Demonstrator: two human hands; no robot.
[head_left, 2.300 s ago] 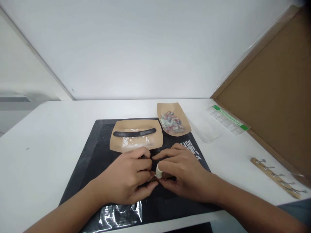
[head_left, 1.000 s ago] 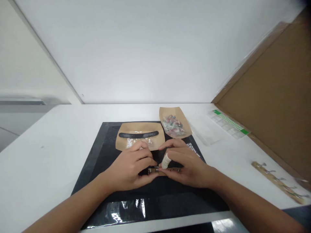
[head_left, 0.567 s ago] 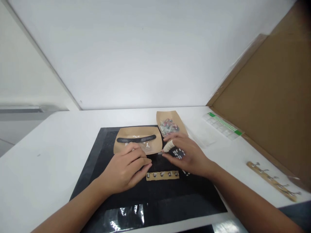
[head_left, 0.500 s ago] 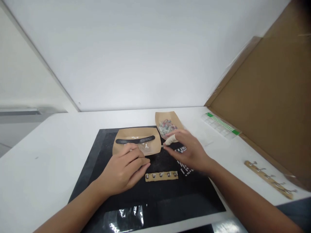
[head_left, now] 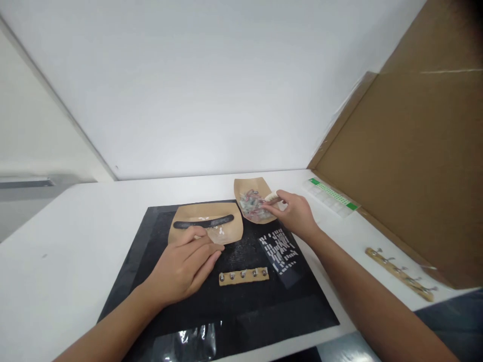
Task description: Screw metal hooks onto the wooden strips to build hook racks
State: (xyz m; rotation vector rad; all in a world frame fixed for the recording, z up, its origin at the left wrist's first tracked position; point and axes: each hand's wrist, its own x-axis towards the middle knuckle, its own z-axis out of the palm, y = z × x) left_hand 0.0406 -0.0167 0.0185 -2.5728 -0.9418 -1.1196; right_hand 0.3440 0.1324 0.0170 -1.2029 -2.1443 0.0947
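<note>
Pinching at the far tray (head_left: 244, 184), your right hand (head_left: 294, 208) (load unclear); left hand (head_left: 186, 264) curled, grip hidden. Strip's (head_left: 249, 280) five posts (head_left: 243, 274) look set; remainder can't be told.

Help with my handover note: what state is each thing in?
Left hand: fingers bent, near left paper tray
Right hand: fingers nearly together, over right paper tray; grip unclear
Curved nail file: lying in left paper tray
Five-post wooden strip: lying on black mat
Other wooden strip: off the mat
Green-labelled case: open or shut unclear
White pieces: in rough rows
</note>
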